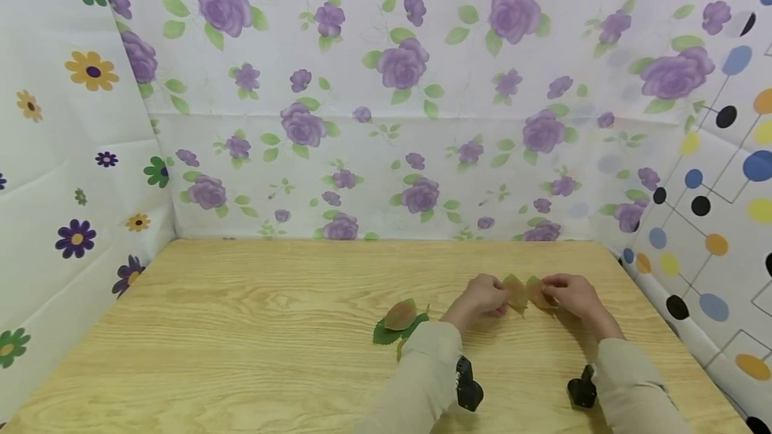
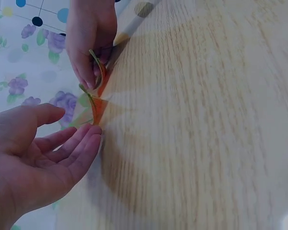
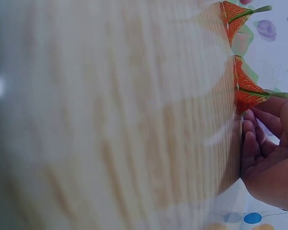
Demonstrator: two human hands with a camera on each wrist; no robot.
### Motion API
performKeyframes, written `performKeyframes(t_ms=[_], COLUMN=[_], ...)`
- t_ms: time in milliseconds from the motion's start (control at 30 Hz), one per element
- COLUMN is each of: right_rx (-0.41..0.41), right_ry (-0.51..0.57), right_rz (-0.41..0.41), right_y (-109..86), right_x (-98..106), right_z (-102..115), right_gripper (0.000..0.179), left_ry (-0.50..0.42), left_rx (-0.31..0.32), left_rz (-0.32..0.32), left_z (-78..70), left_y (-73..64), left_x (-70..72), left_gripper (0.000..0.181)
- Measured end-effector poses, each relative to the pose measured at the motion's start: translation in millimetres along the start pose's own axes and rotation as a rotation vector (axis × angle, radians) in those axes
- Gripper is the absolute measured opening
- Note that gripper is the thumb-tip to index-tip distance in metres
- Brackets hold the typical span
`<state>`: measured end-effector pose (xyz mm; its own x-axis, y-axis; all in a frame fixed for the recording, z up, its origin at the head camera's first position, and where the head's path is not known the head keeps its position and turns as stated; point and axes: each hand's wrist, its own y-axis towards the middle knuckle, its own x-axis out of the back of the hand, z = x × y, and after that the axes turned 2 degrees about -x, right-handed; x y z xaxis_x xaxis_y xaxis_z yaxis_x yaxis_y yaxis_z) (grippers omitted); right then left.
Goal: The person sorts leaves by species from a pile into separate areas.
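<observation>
Two orange-red leaves with green edges lie side by side on the table, the left leaf (image 1: 515,291) and the right leaf (image 1: 536,291). My left hand (image 1: 487,293) is beside the left one; in the left wrist view its fingers (image 2: 84,143) are loosely extended at that leaf's edge, thumb held apart. With thumb and forefinger, my right hand (image 1: 574,295) pinches the outer edge of the right leaf. The right wrist view shows that leaf (image 3: 247,91) curved up off the wood, its stem sticking out.
Left of my left forearm is a small group of leaves: an orange-brown leaf (image 1: 401,315) over a green leaf (image 1: 384,333), partly hidden by the sleeve. Flowered cloth (image 1: 362,173) hangs behind the wooden table (image 1: 253,327). Black wrist cameras (image 1: 468,388) sit under both forearms.
</observation>
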<state>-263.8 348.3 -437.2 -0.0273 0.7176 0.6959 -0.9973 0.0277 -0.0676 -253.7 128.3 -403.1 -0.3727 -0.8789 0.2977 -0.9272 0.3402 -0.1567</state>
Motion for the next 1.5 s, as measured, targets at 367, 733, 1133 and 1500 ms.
performKeyframes(t_ms=[367,733,1133,1500], right_rx=[0.029,0.013,0.029,0.187], right_ry=[-0.013,-0.014,-0.056,-0.079], right_rz=[0.009,0.004,-0.013,-0.074], right_y=[-1.0,-3.9,-7.5,-14.6], right_x=[1.8,2.4,5.1,-5.4], right_z=[2.9,4.5,9.6,41.0], right_gripper=[0.036,0.043,0.051,0.043], left_ry=[0.279,0.555,0.808,1.111], left_rx=[-0.204,-0.451,-0.587,-0.568], left_rz=[0.187,0.197,0.190,0.305], left_z=[-0.8,24.3,67.5,83.9], left_y=[-5.6,-39.7,-81.8,-103.6], left_x=[48.4,106.9,153.8,157.7], left_gripper=[0.023,0.031,0.019,0.046])
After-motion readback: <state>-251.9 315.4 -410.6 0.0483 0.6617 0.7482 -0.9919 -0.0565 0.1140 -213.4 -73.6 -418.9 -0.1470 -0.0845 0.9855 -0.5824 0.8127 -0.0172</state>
